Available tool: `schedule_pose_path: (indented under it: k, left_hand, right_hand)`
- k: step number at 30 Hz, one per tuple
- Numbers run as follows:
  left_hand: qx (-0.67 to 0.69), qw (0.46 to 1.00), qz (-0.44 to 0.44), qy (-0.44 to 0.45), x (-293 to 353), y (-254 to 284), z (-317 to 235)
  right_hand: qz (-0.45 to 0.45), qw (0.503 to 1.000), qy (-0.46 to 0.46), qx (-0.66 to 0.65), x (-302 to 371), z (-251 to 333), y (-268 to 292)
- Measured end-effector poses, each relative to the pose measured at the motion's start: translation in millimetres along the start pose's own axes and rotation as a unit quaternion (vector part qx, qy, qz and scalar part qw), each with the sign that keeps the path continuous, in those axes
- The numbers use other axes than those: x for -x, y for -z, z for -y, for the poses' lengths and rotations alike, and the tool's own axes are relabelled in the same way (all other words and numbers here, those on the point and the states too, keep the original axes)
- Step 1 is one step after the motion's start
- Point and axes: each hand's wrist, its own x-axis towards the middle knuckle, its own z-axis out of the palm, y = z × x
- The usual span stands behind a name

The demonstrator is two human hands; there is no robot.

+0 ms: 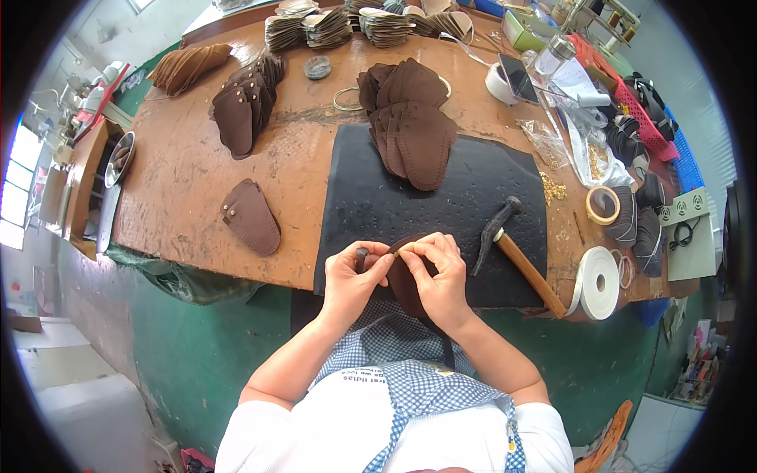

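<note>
At the near edge of the black mat (355, 189), a brown leather piece (406, 290) is pinched between the fingertips of my two hands. My left hand (351, 276) grips its upper edge, and a short dark metal rod (361, 258) also sticks up from this hand. My right hand (440, 277) is closed on the same edge, fingertips almost meeting the left ones. A tiny gold-coloured spot shows between them, too small to make out. To the right lies a hammer (520, 264) with a wooden handle. Beyond my hands, a stack of brown leather pieces (414, 142) rests on the mat.
At left lie a single leather piece (252, 219) with gold studs and a studded stack (240, 114). Gold metal bits (553, 189), a tape roll (602, 205) and a white strap roll (598, 284) are at right. More stacks (327, 30) line the back.
</note>
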Motion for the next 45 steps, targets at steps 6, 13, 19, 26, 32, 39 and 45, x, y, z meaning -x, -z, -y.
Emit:
schedule_pose_path:
  k: [6, 13, 19, 26, 32, 39, 45]
  left_hand:
    - [0.006, 1.000, 0.003, 0.024, -2.0, 2.4, -0.7]
    - [-0.034, 0.999, 0.014, 0.009, -2.4, 1.7, 1.8]
    - [-0.013, 1.000, -0.011, -0.009, 2.3, -2.0, 0.5]
    - [-0.018, 0.998, -0.041, -0.045, 2.3, 0.2, 5.9]
    - [0.010, 0.999, 0.003, 0.031, -1.2, 7.1, -5.3]
    - [-0.002, 0.997, 0.039, 0.063, -1.9, 9.2, -7.3]
    - [0.041, 0.993, 0.063, 0.094, -3.3, 14.7, -10.0]
  right_hand:
    - [0.041, 0.999, 0.001, 0.011, -4.8, 3.0, 7.6]
    - [0.063, 0.998, 0.002, 0.017, -7.6, 0.5, 9.1]
    - [0.059, 0.998, -0.004, 0.003, -6.3, 2.7, 5.9]
    - [0.023, 1.000, -0.004, 0.007, 2.2, 10.3, 0.5]
    - [0.077, 0.997, -0.004, -0.032, -26.4, 18.4, 26.3]
    - [0.205, 0.938, -0.184, -0.213, -26.4, 2.6, 23.9]
    - [0.211, 0.909, -0.226, -0.278, -28.8, -2.7, 23.2]
